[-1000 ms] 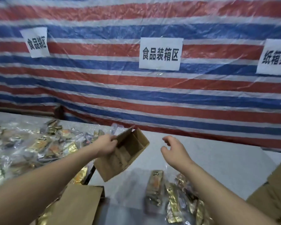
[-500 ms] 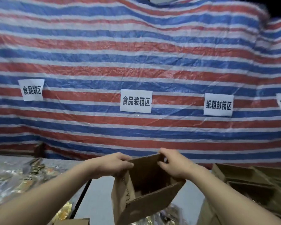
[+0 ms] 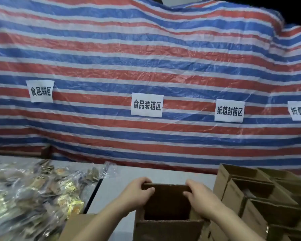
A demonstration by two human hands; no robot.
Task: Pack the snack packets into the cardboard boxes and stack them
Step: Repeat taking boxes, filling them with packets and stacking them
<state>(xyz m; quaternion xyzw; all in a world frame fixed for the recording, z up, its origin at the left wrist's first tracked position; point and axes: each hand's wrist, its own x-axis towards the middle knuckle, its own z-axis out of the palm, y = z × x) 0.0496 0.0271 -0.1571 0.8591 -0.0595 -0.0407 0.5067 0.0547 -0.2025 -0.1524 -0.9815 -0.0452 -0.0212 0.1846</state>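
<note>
I held the open cardboard box upright in front of me, near the front edge of the bench. My left hand gripped the far left corner of its rim, fingers curled over the edge into the opening; my right hand gripped the far right corner the same way. From where I looked, the inside appeared dark and I could not tell whether anything lay in it.

To do this step well, I judged I should square the walls so the mouth stayed fully open, set the box flat on the bench, and keep it close to the snack packets so each reach was short. Pulling too hard on the rim risked creasing the board, so an even grip on both corners seemed best.

The packets lay in a loose heap, some in clear plastic, on the left part of the grey bench. A flat piece of cardboard sat near me on the left. To the right, open boxes stood packed together in rows. Behind the bench hung a red, white and blue striped tarpaulin carrying white paper signs with printed characters.
</note>
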